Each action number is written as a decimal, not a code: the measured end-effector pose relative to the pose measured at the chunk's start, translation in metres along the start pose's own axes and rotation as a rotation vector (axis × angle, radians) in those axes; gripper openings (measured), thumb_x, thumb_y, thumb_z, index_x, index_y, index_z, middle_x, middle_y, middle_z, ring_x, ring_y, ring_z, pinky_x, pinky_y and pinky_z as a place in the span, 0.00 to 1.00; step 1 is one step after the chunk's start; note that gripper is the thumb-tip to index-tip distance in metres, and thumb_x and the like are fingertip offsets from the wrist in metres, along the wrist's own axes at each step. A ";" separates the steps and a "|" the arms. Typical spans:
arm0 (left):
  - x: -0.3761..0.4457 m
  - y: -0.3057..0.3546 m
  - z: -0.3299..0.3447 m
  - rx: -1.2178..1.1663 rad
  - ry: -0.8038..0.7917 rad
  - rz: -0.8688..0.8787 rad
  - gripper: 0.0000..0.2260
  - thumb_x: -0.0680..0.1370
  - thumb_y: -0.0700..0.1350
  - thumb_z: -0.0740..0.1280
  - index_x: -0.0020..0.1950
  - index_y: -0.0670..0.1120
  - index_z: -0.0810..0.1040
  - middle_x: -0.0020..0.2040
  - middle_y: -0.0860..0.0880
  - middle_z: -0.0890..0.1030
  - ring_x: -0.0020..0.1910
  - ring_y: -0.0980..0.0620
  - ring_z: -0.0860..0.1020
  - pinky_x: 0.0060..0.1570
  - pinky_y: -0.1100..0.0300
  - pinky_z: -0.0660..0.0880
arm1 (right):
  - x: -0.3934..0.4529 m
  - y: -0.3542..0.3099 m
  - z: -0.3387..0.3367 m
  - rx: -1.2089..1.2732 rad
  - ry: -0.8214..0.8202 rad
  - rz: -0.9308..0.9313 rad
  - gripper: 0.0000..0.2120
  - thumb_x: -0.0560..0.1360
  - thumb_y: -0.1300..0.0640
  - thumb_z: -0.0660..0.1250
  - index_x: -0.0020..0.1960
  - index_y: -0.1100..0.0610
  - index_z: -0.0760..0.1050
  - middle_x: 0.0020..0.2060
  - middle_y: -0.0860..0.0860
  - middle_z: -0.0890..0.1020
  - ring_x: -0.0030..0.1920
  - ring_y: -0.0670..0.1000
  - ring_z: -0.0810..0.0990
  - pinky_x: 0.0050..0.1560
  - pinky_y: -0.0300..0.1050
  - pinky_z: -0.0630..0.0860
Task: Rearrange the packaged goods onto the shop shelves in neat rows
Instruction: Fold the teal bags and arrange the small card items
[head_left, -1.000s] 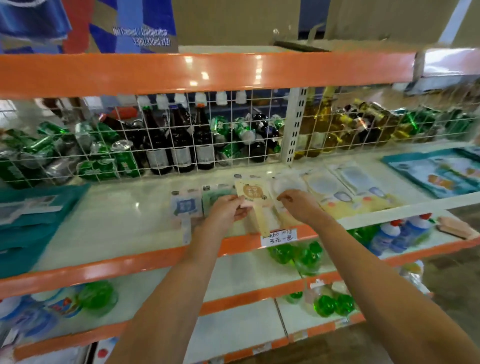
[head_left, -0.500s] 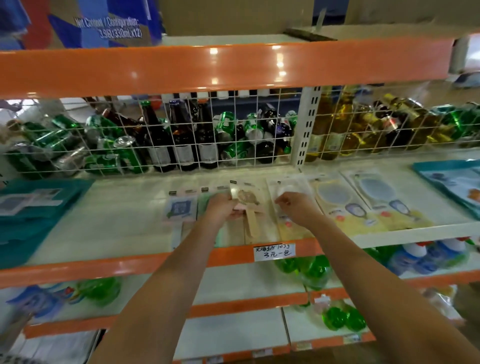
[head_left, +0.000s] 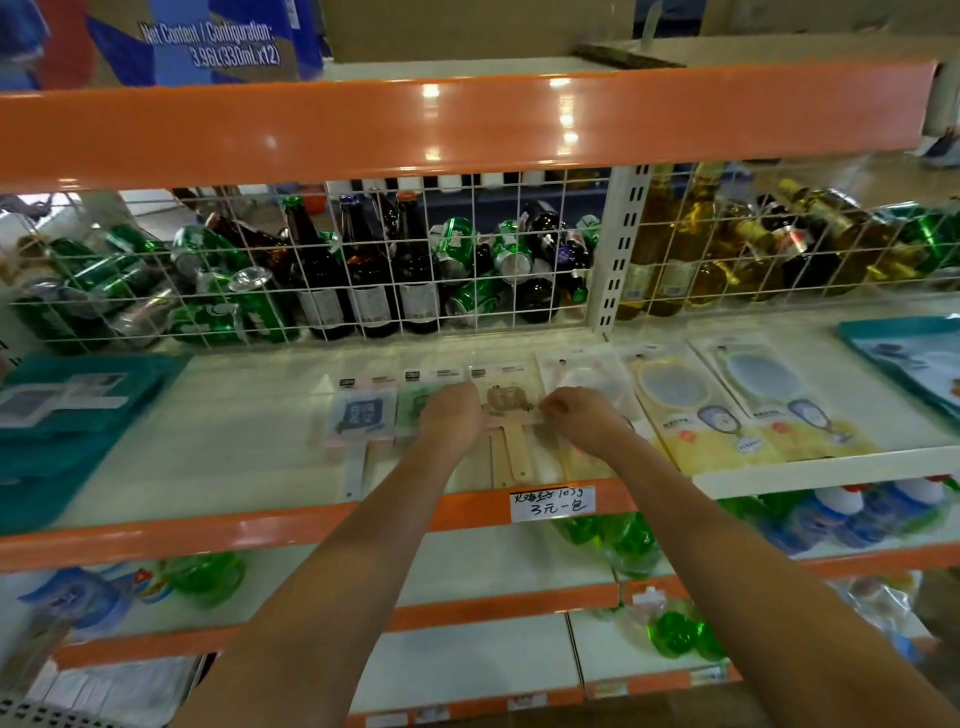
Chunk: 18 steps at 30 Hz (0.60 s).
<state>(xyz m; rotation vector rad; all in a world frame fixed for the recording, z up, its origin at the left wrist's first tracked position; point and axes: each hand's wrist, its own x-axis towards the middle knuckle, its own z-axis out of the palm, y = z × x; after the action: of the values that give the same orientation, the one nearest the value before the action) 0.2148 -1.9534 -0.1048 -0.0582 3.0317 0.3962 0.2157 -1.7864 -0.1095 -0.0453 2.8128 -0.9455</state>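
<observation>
Both arms reach forward over the white shelf (head_left: 218, 457). The left hand (head_left: 451, 415) and the right hand (head_left: 582, 418) each have curled fingers that pinch one side of a tan paddle pack (head_left: 511, 415), which lies flat on the shelf. A blue pack (head_left: 358, 415) lies to its left, and yellow mirror packs (head_left: 691, 410) lie to its right.
</observation>
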 end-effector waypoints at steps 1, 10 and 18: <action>0.000 0.000 0.000 0.014 0.006 0.004 0.09 0.81 0.45 0.60 0.53 0.41 0.76 0.49 0.45 0.80 0.46 0.47 0.77 0.41 0.58 0.70 | -0.001 -0.001 0.001 -0.016 -0.001 -0.007 0.13 0.80 0.59 0.58 0.60 0.57 0.77 0.56 0.56 0.79 0.53 0.55 0.77 0.52 0.44 0.74; -0.007 0.003 -0.001 0.198 0.032 0.064 0.08 0.80 0.42 0.60 0.52 0.41 0.78 0.48 0.46 0.80 0.46 0.47 0.78 0.39 0.58 0.70 | -0.006 -0.010 0.005 -0.084 -0.003 -0.047 0.14 0.80 0.57 0.58 0.60 0.60 0.77 0.55 0.58 0.80 0.55 0.56 0.78 0.54 0.46 0.73; -0.019 0.003 0.011 0.344 0.112 0.124 0.10 0.79 0.38 0.60 0.56 0.39 0.78 0.55 0.43 0.76 0.55 0.46 0.74 0.48 0.55 0.74 | -0.009 -0.012 0.011 -0.153 0.013 -0.065 0.14 0.81 0.57 0.56 0.60 0.59 0.77 0.55 0.58 0.80 0.54 0.56 0.78 0.51 0.44 0.72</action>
<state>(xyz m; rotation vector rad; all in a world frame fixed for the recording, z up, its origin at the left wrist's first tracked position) 0.2347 -1.9471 -0.1134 0.1338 3.1742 -0.1295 0.2260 -1.8014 -0.1097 -0.1518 2.9067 -0.7440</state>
